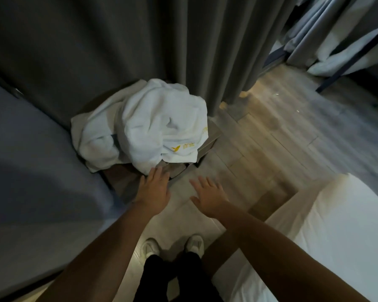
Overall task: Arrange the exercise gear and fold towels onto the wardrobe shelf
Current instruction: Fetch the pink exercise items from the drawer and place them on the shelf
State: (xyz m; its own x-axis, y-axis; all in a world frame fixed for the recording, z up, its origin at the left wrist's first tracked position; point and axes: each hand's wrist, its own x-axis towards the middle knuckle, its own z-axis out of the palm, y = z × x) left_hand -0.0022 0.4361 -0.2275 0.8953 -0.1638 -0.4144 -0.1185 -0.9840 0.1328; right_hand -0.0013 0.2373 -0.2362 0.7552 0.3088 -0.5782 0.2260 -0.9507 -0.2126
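By the curtain (205,51), towels (157,123) lie heaped on a low stand (210,138). Our left hand (154,188) and right hand (207,195) are spread, gripping nothing. We should lift one towel by its corners.

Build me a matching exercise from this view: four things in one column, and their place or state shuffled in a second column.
1. towels
2. left hand
3. right hand
4. curtain

A. hangs dark grey at the back
B. open over the bare floor
C. crumpled in a white heap
D. open, right by the towels' lower edge

Pairs: 1-C, 2-D, 3-B, 4-A
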